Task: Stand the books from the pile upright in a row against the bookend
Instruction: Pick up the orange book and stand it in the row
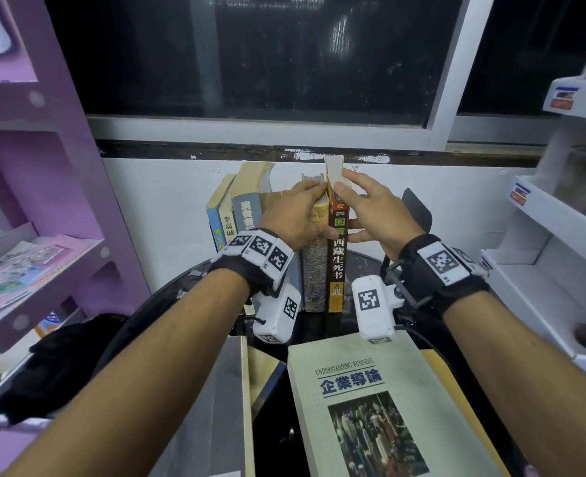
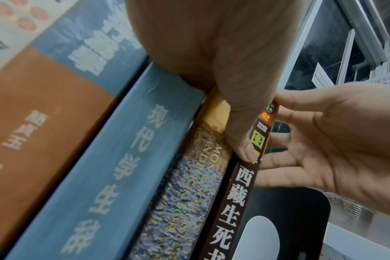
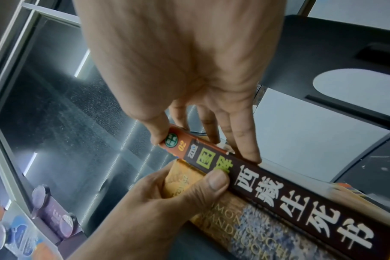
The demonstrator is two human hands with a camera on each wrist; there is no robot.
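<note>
- Six books stand upright in a row at 12 o'clock on the dark round surface (image 1: 364,259), spines facing the person; the leftmost ones lean a little.
- The dark brown book (image 1: 337,256) is the rightmost of the row, at its 3 o'clock end, touching the patterned book (image 1: 314,270) on its left.
- The black bookend (image 1: 417,208) stands just beside the brown book at 3 o'clock, with a gap between them.
- The left hand (image 1: 296,215) rests on top of the row; its thumb presses the brown spine and its fingers (image 3: 167,190) curl around the top of the patterned book.
- The right hand (image 1: 370,208) pinches the brown book's top between thumb and fingers (image 3: 245,140), the remaining fingers lying along its right cover.
- At 6 o'clock lies the pile: one cream book (image 1: 370,407) titled "Understanding Business" flat on top, a yellow one under it, and further books to its left whose count I cannot tell.
- One purple shelf (image 1: 43,166) stands at 9 o'clock, one white rack (image 1: 560,218) at 3 o'clock.
</note>
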